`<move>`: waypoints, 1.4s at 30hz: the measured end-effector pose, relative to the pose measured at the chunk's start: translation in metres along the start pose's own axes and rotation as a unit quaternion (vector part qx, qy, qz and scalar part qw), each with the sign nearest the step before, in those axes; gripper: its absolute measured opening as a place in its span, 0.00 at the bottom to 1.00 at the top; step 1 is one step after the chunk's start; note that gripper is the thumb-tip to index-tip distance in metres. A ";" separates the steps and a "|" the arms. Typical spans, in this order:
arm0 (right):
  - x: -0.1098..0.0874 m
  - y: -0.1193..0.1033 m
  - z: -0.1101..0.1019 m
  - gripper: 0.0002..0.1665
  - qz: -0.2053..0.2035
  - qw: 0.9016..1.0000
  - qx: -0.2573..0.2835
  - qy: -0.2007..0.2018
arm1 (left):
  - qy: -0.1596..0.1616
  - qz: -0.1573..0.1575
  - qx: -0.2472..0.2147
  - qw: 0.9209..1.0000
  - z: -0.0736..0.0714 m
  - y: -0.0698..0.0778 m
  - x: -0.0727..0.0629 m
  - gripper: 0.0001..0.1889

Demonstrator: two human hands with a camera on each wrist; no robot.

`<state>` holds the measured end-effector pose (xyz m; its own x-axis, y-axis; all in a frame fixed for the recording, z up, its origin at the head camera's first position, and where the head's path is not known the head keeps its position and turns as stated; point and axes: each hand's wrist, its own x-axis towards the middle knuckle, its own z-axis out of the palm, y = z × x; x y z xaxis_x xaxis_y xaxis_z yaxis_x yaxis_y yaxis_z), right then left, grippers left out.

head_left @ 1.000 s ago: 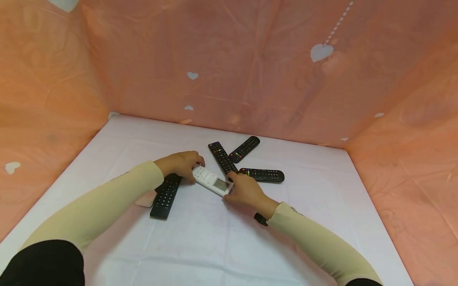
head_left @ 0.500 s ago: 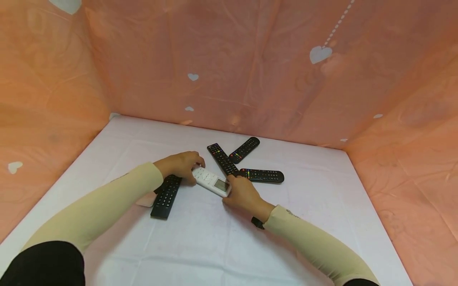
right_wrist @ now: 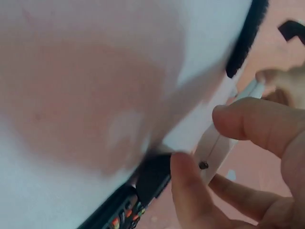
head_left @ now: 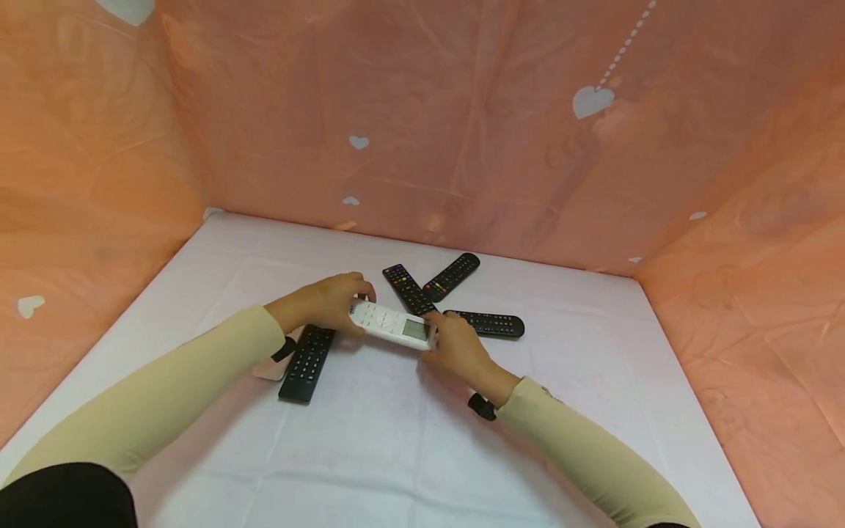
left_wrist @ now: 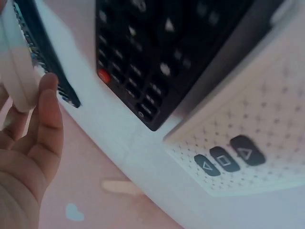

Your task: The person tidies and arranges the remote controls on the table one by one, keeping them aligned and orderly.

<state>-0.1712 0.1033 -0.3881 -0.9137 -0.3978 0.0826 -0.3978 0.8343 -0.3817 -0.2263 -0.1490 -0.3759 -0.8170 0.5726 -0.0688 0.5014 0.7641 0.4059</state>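
Both hands hold a white air-conditioner remote by its ends, its buttons and grey screen facing up. At the button end, my left hand grips it between thumb and fingers. My right hand pinches the screen end, as the right wrist view also shows with the thumb and fingertips on either side of the white remote. Just behind the right fingertips lies a black remote. A second black remote lies below the left wrist.
A pale box with three dark buttons sits beside and partly under the left black remote. Two more black remotes, one at the back and one to the right, lie on the white cloth. Orange sheeting walls the table.
The white remote has risen slightly and turned closer to level across the view, both hands moving with it. The left arm has shifted a little left and the black remotes lie where they were.
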 end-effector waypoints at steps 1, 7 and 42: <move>0.001 0.001 -0.002 0.34 -0.002 1.000 0.009 0.001 | 0.007 0.002 -0.008 1.000 0.000 0.000 -0.002 0.28; 0.011 0.007 -0.010 0.34 0.002 0.998 0.056 -0.019 | 0.018 0.001 -0.052 0.998 0.000 0.005 -0.021 0.28; 0.079 -0.015 0.010 0.22 -0.100 0.977 0.128 -0.139 | 0.093 -0.193 -0.101 0.971 0.050 0.058 -0.101 0.30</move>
<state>-0.2364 0.0554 -0.3853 -0.7478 -0.6612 -0.0604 -0.4996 0.6203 -0.6047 -0.1007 -0.1474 -0.3914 -0.9798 0.1768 -0.0929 0.0965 0.8262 0.5551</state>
